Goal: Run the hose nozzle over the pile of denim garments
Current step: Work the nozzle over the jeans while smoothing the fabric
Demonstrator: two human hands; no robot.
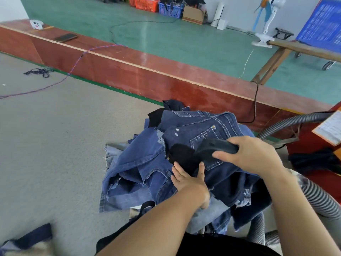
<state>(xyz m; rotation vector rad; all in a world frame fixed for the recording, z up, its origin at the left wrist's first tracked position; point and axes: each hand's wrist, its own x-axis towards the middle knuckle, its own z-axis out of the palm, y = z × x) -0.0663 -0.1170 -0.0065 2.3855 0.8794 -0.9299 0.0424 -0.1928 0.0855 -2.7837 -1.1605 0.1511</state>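
Head-worn view, looking down at a grey felt-covered work table (55, 145) on which a pile of denim garments (166, 163) lies heaped near the lower centre of the picture. The uppermost piece is dark blue, with pale contrast stitching and a patch pocket facing up; lighter, frayed pieces project from beneath it at the left and lower edges. The right hand (247, 154) is curled around the black hose nozzle (212, 147), gripping its rear portion, with the thumb along the near side. The nozzle mouth points left and rests against the top garment, next to a black fabric patch (181, 156). A grey ribbed hose (295, 121) arcs away from the nozzle toward the right edge, and further ribbed sections appear at lower right, beside the right forearm. The left hand (190, 180) lies flat on the denim with its fingers extended, pressing the cloth just below the nozzle mouth; it grips nothing. Beyond the table runs a long red-brown board (147, 71) carrying a dark phone (65, 37) and a small white object. A twisted red-and-blue cord (77, 60) crosses the board onto the table, close to a tangle of dark thread (38, 72). The green floor behind holds orange and blue baskets (156, 5), a cardboard box (193, 14) and a clip-on fan (265, 21) fixed to a wooden bench.
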